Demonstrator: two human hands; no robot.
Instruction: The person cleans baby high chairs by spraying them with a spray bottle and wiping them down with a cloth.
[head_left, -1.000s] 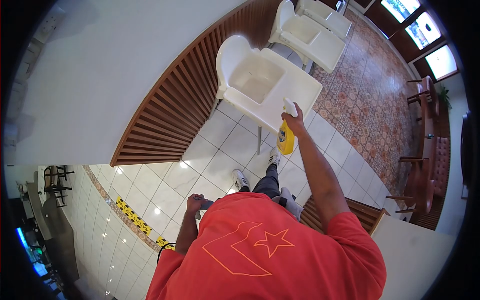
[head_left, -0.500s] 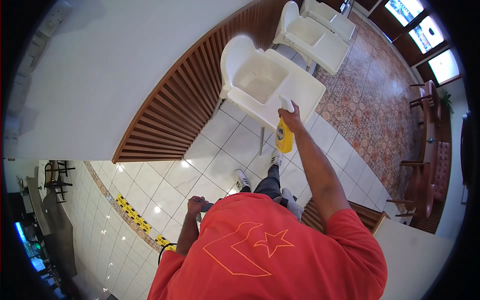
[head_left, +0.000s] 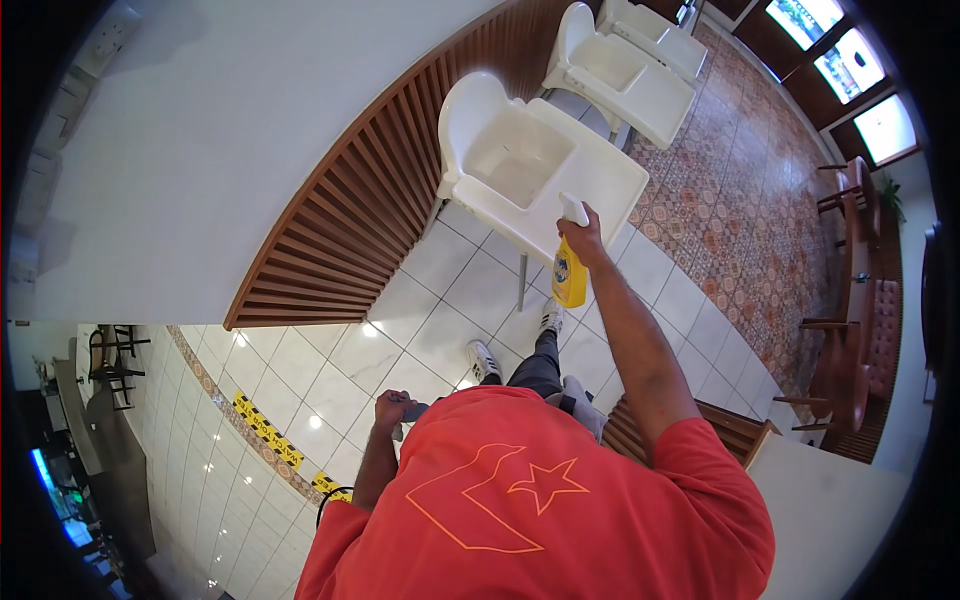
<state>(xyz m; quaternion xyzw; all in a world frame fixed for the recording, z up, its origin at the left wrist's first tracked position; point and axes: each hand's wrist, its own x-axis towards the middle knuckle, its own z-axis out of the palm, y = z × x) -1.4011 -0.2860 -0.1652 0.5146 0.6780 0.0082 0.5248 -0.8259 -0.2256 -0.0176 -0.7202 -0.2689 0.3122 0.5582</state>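
My right hand (head_left: 584,238) is wrapped around the neck of a yellow spray bottle (head_left: 569,278) with a white trigger head (head_left: 573,209). It holds the bottle upright at the near edge of a white high chair (head_left: 608,178), the nozzle facing the tray. Whether the bottle touches the chair I cannot tell. Low on the left, near my body, my left hand (head_left: 392,408) is closed around a bunched grey cloth (head_left: 415,411), mostly hidden by the fingers and my red shirt.
Two more white high chairs (head_left: 640,92) (head_left: 668,42) stand in a row behind the first. A curved wall with brown wooden slats (head_left: 330,235) runs along the left. Yellow warning tape (head_left: 266,432) marks the tiled floor. Wooden tables and seats (head_left: 850,310) line the far right.
Both hands keep their grips and hardly move. The surroundings shift very slightly in the view.
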